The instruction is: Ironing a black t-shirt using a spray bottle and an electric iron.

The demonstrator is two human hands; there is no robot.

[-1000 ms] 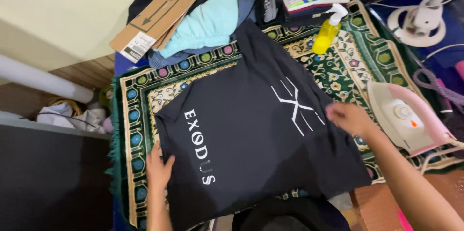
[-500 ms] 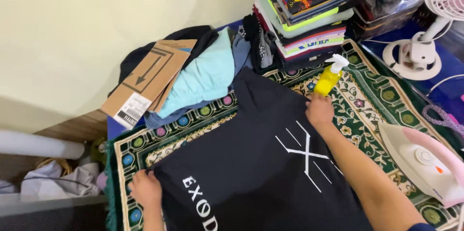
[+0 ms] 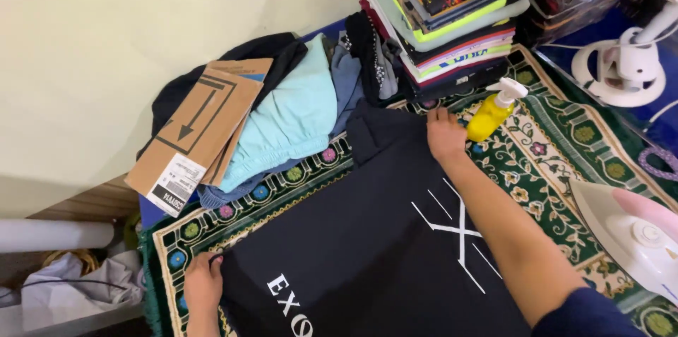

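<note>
Item: black T-shirt (image 3: 367, 238), white print, lies flat on green patterned rug (image 3: 565, 139).
Right hand (image 3: 445, 136): since a second ago moved from shirt's lower right up to far corner, beside yellow spray bottle (image 3: 491, 112); palm down, fingers pressing cloth, not clenched.
Left hand (image 3: 203, 282): shifted out to near-left corner, fingers pinching edge.
Reading: shirt now stretched corner to corner, smoother.
Adjacent: pink-white iron (image 3: 635, 235) at right, apart; cardboard (image 3: 201, 132) on clothes pile.
</note>
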